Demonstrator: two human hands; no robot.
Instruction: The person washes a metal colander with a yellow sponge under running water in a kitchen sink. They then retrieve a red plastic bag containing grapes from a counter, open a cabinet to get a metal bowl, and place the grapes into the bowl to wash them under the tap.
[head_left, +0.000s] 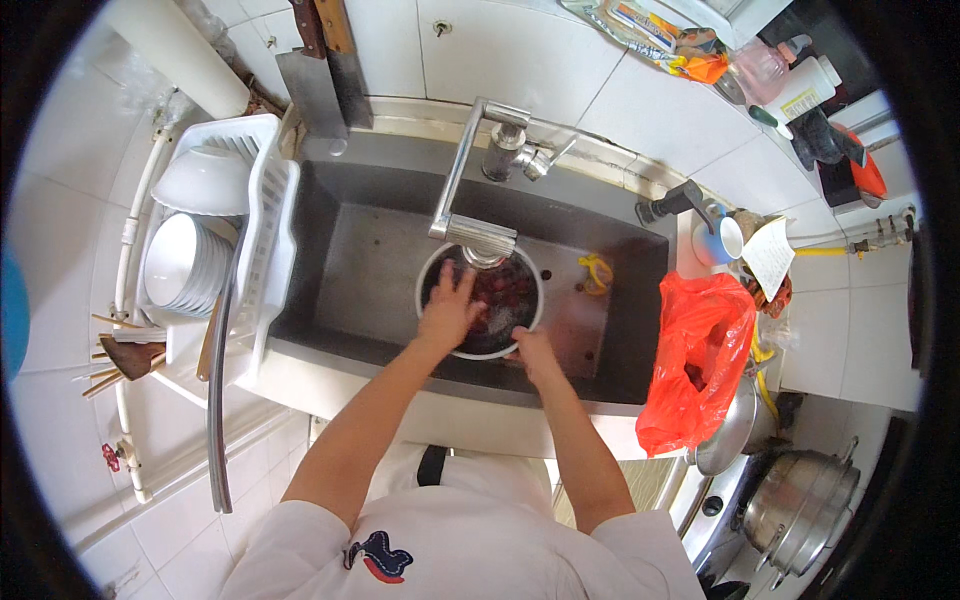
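Observation:
A round bowl with a pale rim sits in the dark sink, under the tap head. Dark red round fruit lies in water inside it; the exact kind is hard to tell. My left hand reaches over the bowl's left side, fingers spread and slightly blurred among the fruit, apparently holding nothing. At the lower right rim, my right hand grips the bowl, thumb on the edge and its other fingers mostly hidden. The chrome tap covers part of the bowl's far side.
Around the bowl is the dark sink basin, with a yellow object and a few dark round pieces. A white dish rack holds bowls at left. Cleavers hang behind. A red plastic bag rests on the right ledge.

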